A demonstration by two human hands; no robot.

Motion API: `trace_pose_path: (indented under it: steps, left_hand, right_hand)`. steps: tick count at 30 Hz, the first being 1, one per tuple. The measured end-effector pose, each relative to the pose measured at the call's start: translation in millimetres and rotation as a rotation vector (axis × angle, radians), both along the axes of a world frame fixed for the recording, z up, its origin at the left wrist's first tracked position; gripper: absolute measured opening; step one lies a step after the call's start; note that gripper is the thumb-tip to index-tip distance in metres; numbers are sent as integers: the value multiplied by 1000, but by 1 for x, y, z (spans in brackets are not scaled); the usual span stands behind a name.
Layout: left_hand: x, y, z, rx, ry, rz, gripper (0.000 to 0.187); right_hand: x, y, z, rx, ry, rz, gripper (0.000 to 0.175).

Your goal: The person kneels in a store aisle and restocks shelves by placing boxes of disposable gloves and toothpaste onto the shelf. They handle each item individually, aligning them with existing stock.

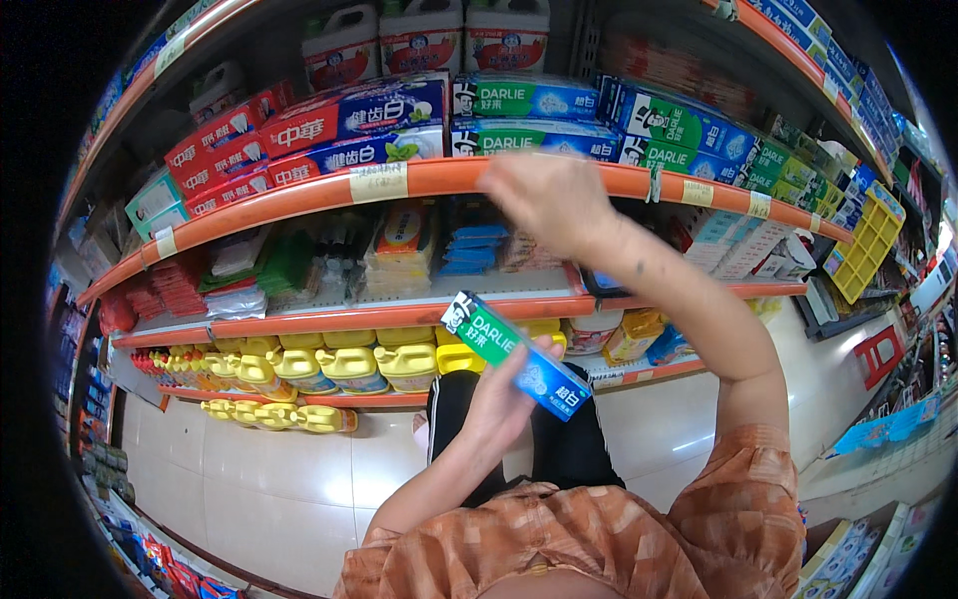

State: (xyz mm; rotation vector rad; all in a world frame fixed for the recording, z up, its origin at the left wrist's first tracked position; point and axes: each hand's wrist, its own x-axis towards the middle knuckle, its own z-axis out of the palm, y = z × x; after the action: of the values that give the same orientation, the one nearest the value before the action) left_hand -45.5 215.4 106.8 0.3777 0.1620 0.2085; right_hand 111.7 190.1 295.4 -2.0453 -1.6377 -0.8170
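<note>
My left hand [503,389] grips a green and blue Darlie toothpaste box [490,337], held at a slant in front of my knees with its printed face up. Raised at the orange shelf edge [441,177] is my right hand [550,195], blurred and seen from the back; its fingers are partly hidden, so what is in them cannot be made out. Just beyond it lie stacked Darlie boxes [528,97], with more Darlie boxes [673,123] to the right. Red and blue toothpaste boxes [359,116] fill the shelf on the left.
White jugs [423,45] stand behind the boxes. Packs of sponges or cloths [400,254] line the shelf below. Yellow bottles [348,367] crowd the bottom shelf, and several more bottles [277,415] stand on the tiled floor [277,479]. A yellow plastic tray [864,243] leans at right.
</note>
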Motion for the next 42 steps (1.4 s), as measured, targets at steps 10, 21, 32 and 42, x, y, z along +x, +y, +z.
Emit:
trace_pose_path:
  steps: [10, 21, 32, 42]
  left_hand:
    - [-9, 15, -1, -59, -19, 105, 52]
    - [-12, 16, -2, -59, -50, 124, 53]
    - [-7, 10, 4, -56, -10, 98, 56]
    - [-5, 2, 7, -8, -91, 64, 57]
  right_hand:
    - [123, 39, 49, -179, -221, -418, 49]
    - [119, 29, 72, -247, -139, -377, 53]
    - [78, -13, 74, 129, -330, -177, 39]
    - [-11, -84, -29, 0, 777, 202, 45]
